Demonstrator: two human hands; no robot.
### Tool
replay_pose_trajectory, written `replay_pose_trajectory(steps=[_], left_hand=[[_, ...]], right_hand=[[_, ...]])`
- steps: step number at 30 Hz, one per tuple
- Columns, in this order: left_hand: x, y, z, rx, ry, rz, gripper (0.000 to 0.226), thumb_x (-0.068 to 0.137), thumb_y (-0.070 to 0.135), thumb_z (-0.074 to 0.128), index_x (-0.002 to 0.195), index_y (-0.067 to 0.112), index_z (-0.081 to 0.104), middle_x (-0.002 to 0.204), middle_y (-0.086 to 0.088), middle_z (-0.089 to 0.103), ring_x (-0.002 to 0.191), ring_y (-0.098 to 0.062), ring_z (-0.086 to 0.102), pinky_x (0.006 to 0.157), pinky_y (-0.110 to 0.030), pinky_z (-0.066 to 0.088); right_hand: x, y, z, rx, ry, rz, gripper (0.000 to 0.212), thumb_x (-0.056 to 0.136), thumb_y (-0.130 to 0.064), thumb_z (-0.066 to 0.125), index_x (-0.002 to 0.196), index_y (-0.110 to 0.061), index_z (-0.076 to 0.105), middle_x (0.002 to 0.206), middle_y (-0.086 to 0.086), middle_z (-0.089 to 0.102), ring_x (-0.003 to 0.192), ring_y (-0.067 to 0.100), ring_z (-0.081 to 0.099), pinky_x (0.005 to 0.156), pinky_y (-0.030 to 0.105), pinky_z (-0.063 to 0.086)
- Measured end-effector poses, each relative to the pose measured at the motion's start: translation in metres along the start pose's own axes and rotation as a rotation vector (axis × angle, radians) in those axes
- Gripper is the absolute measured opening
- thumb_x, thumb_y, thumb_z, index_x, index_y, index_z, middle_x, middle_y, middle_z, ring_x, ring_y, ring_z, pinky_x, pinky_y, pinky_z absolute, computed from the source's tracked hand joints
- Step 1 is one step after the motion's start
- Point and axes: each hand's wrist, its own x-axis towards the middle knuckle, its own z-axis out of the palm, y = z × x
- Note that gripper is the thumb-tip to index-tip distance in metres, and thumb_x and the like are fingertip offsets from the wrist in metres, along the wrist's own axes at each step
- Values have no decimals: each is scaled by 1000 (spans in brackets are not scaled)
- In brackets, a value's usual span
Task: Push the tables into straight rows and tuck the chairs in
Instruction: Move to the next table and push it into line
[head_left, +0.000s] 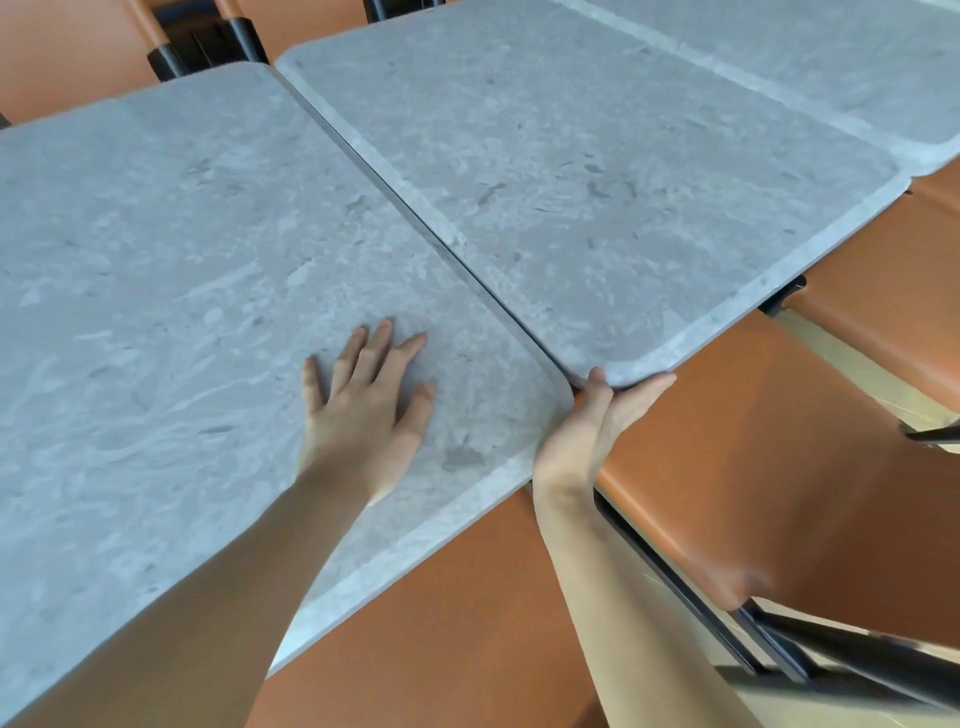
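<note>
- Right hand (597, 421): grip clamped on near corner of middle grey stone-look worktop (597, 208), thumb on top at the seam, fingers (644, 389) cupped under the edge.
- Left hand (363, 410): flat, fingers spread apart, palm down on near worktop (156, 312); holding nothing, likely bracing it.
- Seam between the two: tight along most of its length, dark line only. Near corners not flush; middle one set back from the near one's front edge.
- Third worktop (831, 67) beyond, butted against the middle one.
- Orange leather chair (753, 467) right of the hands, seat part-way under the middle worktop's edge. More orange seats below, right and at top left; top left one showing black legs.
- Judged step: squaring the middle worktop into line; chairs not yet fully tucked.
- Risks: thumb beside the seam, pinch if corners close hard. One-corner pull could swing the far end, breaking line with the third. Chair seat close beneath the edge, possible snag.
</note>
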Motion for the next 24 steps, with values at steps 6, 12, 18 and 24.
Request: replay_pose_trajectory(steps=[6,12,18,24], left_hand=[[-1,0,0,-4,13,5,60,98,55,19,157,45,17,170,16,-1,155,-4,-13,124,-50,-15],[-6,0,5,-37,120,8,52,104,46,30,156,41,30,169,12,15,157,-8,1,127,-47,-8],[-35,24,-13,-93,196,-135,38,103,28,44,137,24,61,140,-1,55,132,-27,47,108,-44,39],[-88,35,-58,-224,-26,-316,23,100,35,49,115,37,67,118,11,66,110,-19,60,91,-37,50]], right_hand=[[-1,-6,0,-114,-11,-13,83,103,-17,46,159,-21,-16,166,-12,-15,150,-2,-11,119,20,-4],[0,-9,-4,-274,-56,-49,97,97,-13,57,156,-10,-20,166,-1,-15,150,4,-8,101,-8,-7],[-1,-29,-11,-744,-101,-11,107,94,-44,55,152,0,-24,166,11,-13,153,26,5,123,48,15],[-33,-85,-9,-1184,-568,-56,95,97,-48,54,160,-13,-8,167,7,-19,154,24,-15,122,55,-1]])
